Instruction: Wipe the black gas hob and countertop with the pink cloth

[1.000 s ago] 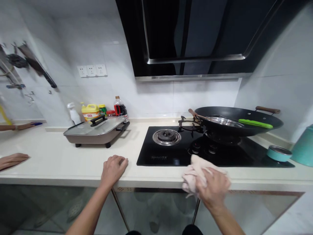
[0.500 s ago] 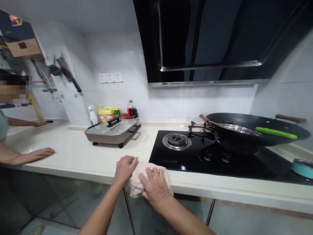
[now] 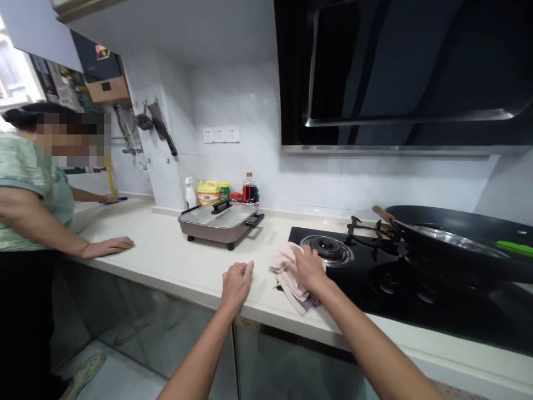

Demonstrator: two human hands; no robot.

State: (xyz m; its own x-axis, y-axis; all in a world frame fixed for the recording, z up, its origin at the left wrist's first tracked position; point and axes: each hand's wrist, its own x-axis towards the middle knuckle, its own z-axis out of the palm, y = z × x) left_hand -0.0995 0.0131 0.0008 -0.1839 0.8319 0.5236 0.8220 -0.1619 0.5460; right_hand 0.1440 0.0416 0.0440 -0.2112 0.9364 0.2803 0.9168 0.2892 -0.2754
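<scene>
A pale pink cloth (image 3: 287, 266) lies bunched across the left edge of the black gas stove (image 3: 362, 289) and the white counter (image 3: 166, 261). My right hand (image 3: 308, 266) presses down on the cloth, fingers curled over it, just in front of the left burner (image 3: 327, 249). To its left, my left hand (image 3: 236, 284) rests near the counter's front edge with the fingers curled in. It is apart from the cloth, and nothing shows in it.
A lidded electric pan (image 3: 219, 225) stands on the counter, with bottles (image 3: 208, 193) behind it. A large wok (image 3: 449, 250) sits on the right burner under the black range hood (image 3: 395, 72). At the left, another person (image 3: 29, 205) leans on the counter with one hand (image 3: 108, 247).
My right hand has moved the cloth from the counter's front edge back onto the stove's left edge. My left hand has come off the cloth. The view has turned left.
</scene>
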